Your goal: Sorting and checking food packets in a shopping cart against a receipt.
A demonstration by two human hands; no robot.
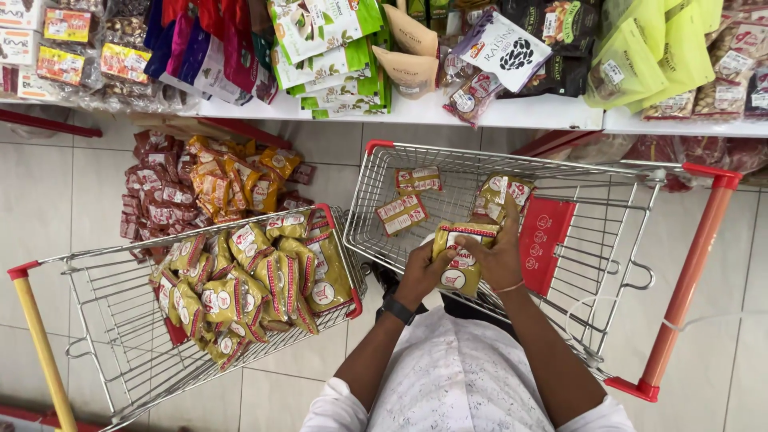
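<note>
Head view, over two wire shopping trolleys on a tiled shop floor. Left hand (416, 276) and right hand (500, 256) seen clasped round one yellow-green snack packet (462, 260), held above the near edge of the red-handled trolley (688, 280); fingers of both curled and pressed against the packet's sides. Best done, by the look of it, with a firm two-handed grip and the packet kept level over the basket, clear of the wire rim. Noted inside that trolley: two flat red-and-cream packets (404, 212), another yellow packet (500, 196) and the red child-seat flap (546, 236). Crowded close on the left, a yellow-handled trolley (36, 336) heaped with matching packets (256, 280). Piled on the floor beyond, red and orange packets (200, 188). Overhead, a white shelf (552, 116) hung with bagged dried goods.
</note>
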